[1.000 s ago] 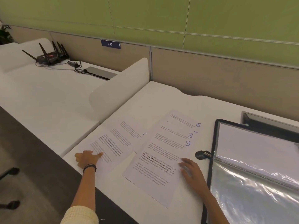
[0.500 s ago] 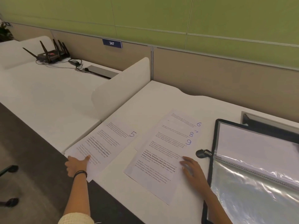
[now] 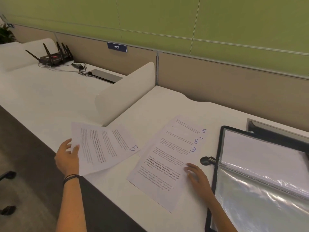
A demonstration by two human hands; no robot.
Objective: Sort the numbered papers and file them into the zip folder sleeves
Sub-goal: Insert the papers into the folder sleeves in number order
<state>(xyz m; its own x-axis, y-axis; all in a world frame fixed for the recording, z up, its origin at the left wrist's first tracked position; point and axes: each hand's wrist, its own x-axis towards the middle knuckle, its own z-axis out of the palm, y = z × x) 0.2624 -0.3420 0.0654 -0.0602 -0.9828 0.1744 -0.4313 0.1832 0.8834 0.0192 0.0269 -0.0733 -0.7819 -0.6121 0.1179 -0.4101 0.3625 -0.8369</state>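
Papers are lying on a white desk (image 3: 167,104) under a beige partition (image 3: 217,84) and a green wall (image 3: 167,17).
The left hand (image 3: 67,158) is gripping the sheet marked 5 (image 3: 107,148), holding it raised; the right hand (image 3: 197,178) is resting flat, fingers straight, on the stack (image 3: 163,158) numbered 6 to 9. The open zip folder (image 3: 215,181) is lying just right. A white divider (image 3: 125,91) is screening the router (image 3: 53,57).

Left hand (image 3: 67,158) holds sheet 5 (image 3: 103,146) raised; right hand (image 3: 199,180) rests on the fanned stack (image 3: 167,156).
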